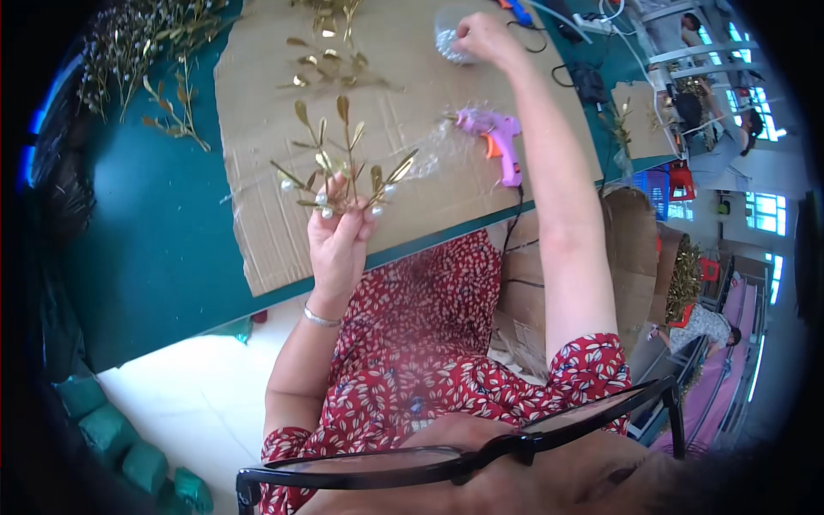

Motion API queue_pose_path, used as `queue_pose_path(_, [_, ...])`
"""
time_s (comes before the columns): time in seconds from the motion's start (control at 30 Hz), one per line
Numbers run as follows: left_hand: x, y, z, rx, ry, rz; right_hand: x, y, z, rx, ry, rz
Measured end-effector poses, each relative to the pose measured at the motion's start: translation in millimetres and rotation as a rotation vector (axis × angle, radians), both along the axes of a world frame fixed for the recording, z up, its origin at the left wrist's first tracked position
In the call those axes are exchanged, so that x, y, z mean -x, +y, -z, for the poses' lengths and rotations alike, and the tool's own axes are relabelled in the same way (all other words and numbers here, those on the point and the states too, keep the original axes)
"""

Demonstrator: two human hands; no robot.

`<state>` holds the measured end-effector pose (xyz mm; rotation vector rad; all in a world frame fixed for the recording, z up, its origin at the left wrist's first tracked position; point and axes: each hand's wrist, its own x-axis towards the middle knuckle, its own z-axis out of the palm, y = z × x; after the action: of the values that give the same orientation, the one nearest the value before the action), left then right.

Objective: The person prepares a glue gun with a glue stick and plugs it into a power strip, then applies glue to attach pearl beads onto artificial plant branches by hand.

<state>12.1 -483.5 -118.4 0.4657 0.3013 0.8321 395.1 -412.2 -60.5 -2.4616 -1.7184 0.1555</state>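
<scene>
My left hand (337, 245) is closed round the stem of a gold artificial leaf sprig (348, 137), held up over the table's near side. Several white pearl beads (323, 199) sit among its lower leaves. At the far right, my right hand (487, 39) is bent over a clear round tub (448, 19) of small pale beads. Its fingers are drawn together at the tub's side, and whatever they pinch is hidden. Between my hands, nearer the right forearm, a purple glue gun (491, 129) with an orange trigger lies on cardboard (403, 81).
Beyond the held sprig lie more gold sprigs (330, 64). A pile of beaded sprigs (137, 43) covers the teal table's (154, 232) far left. Thin glue strings (429, 154) cling beside the glue gun, whose black cord (515, 219) drops over the near edge. Other people work at far right.
</scene>
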Motion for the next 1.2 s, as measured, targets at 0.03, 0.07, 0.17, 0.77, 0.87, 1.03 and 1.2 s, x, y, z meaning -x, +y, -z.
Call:
queue_pose_path(0.03, [-5, 5, 1, 0.021, 0.027, -0.01, -17, 11, 6, 0.011, -0.088, -0.058])
queue_pose_path(0.07, [-8, 7, 2, 0.022, 0.007, 0.001, -14, 12, 9, 0.034, -0.064, -0.064])
queue_pose_path(0.17, [-9, 9, 9, 0.033, -0.022, 0.025, -1, 9, 8, -0.081, -0.03, 0.011])
queue_pose_path(0.77, [-2, -2, 9, -0.038, 0.063, 0.024, 168, -152, -9, -0.772, 1.615, 0.028])
queue_pose_path(0.87, [-3, -1, 5, -0.082, 0.141, 0.011, 191, -168, -5, -0.781, 1.783, 0.03])
queue_pose_path(1.03, [-7, -2, 4, -0.127, 0.125, 0.02, 206, -176, 0, -0.816, 1.895, 0.083])
queue_pose_path(1.2, [-8, -4, 6, -0.147, 0.145, 0.027, 215, -178, -15, -0.844, 1.625, 0.126])
